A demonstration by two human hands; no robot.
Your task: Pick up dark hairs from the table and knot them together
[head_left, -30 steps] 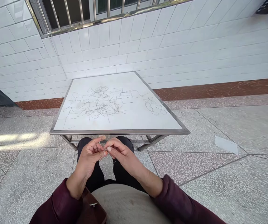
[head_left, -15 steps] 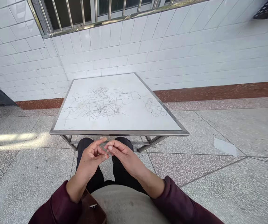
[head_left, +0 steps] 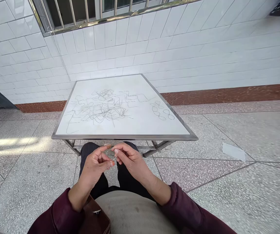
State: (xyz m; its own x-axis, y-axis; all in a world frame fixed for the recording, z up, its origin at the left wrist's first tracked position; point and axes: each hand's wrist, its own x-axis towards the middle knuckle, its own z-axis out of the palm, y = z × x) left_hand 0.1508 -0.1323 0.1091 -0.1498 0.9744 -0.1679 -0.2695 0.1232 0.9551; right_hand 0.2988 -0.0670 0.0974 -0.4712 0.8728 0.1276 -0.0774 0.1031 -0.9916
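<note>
Holding one thin wire (head_left: 115, 159) between them, two bare hands, set close together over the lap, just off the near edge of the table. Left hand (head_left: 94, 166): thumb and curled fingers closed on the wire, forefinger raised clear of the thumb; exact grip partly hidden. Right hand (head_left: 134, 164): thumb and forefinger pinched on the same wire, other fingers folded behind. Wire: bent in a small curve, one strand hanging below the fingertips. Table (head_left: 149, 128): white top, metal rim and legs, standing before the knees. On its left and middle: a tangled heap of wires (head_left: 105, 112), dark and thin, loose bent lengths straying about it, some reaching toward the right. On its right side, apart from the heap: several wires twisted into rounded loops (head_left: 156, 113), lying near the rim. Sleeves (head_left: 65, 209): dark maroon, one on each arm. Bag (head_left: 94, 217): brown, metal fitting, under the left forearm. Behind: wall (head_left: 135, 48) of white tile, window bars (head_left: 115, 7) above, reddish skirting (head_left: 218, 94) below. Floor (head_left: 47, 182): speckled, one pale strip (head_left: 234, 151) lying at right.
</note>
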